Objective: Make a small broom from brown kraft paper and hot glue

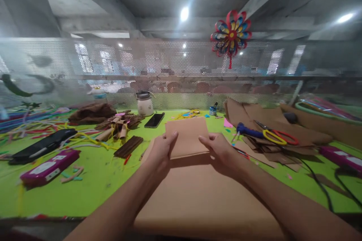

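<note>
A large brown cardboard sheet point(198, 199) lies on the green table point(93, 180) in front of me. Its far part point(188, 133) is folded up towards me. My left hand point(160, 152) grips the left edge of that folded flap, thumb on top. My right hand point(219, 150) grips the right edge the same way. Both forearms reach in from the bottom of the view.
Yellow and red scissors point(275, 135) and a blue-handled tool point(249, 131) lie on brown cardboard scraps point(266, 120) at right. A black phone point(154, 120), a white jar point(144, 103), dark brown strips point(128, 147) and a pink box point(49, 167) are at left. A paper pinwheel point(231, 34) hangs on the mesh screen.
</note>
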Demonstrator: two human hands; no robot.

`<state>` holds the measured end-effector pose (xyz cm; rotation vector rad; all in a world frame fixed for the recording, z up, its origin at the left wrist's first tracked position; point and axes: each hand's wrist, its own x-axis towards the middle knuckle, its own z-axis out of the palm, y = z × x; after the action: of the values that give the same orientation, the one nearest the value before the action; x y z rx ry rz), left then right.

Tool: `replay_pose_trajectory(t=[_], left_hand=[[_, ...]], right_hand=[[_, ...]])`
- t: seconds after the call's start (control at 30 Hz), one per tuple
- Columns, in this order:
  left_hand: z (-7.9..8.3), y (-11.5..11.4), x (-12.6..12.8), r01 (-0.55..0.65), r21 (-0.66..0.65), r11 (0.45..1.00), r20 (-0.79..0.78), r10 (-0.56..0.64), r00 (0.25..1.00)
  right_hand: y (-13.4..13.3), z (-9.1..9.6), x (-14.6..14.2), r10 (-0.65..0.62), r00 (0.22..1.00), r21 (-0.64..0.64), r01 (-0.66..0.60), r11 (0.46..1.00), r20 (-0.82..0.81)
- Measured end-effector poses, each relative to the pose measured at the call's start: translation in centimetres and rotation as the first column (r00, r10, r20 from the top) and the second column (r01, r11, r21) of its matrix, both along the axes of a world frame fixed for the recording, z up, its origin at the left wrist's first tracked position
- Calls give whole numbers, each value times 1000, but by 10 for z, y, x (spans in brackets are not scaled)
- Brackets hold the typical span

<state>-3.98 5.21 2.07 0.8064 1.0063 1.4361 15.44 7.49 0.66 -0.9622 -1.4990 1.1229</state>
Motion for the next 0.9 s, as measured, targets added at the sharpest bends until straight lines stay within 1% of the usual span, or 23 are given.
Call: replay_pose_trajectory(t=[0.1,0.17,0.23,0.3,0.37,0.43,0.53,0.6,0.67,0.7,0.77,0.83,0.9], left_hand=[[1,-3,0,47,4,999,30,-47,998],[4,-6,1,95,28,995,42,-96,994],[7,-9,4,123,27,992,49,-125,991],[9,-11,7,121,-24,992,74,-119,990],[11,-12,10,112,-60,992,114,-104,988],[11,-12,10,107,-60,992,144,-98,985],[9,-11,9,108,-81,991,145,-95,985],[7,-9,8,68,-106,992,118,-55,992],[6,-8,8,8,-84,996,76,-2,997],[5,-8,8,-1,-64,998,59,5,998],[4,-8,9,19,-36,999,32,-18,999],[4,-9,10,43,-57,997,7,-42,999],[4,-9,10,23,-85,996,-2,-24,1000]], right_hand=[[4,-2,2,38,999,-69,-39,997,-13],[6,-3,3,61,996,-119,-67,991,-58],[7,-4,3,86,990,-130,-101,986,-115],[8,-5,2,95,984,-110,-113,988,-154],[11,-7,1,52,988,-71,-63,995,-144],[15,-10,2,-22,993,-24,20,1000,-115],[19,-13,6,-93,991,17,95,995,-93],[21,-14,9,-123,989,13,125,992,-87],[21,-14,10,-164,982,-5,165,986,-88],[21,-14,10,-189,978,-15,189,982,-91],[21,-14,10,-230,968,-31,228,973,-98],[21,-14,9,-249,963,-39,246,969,-102],[20,-14,9,-255,962,-35,252,967,-101]])
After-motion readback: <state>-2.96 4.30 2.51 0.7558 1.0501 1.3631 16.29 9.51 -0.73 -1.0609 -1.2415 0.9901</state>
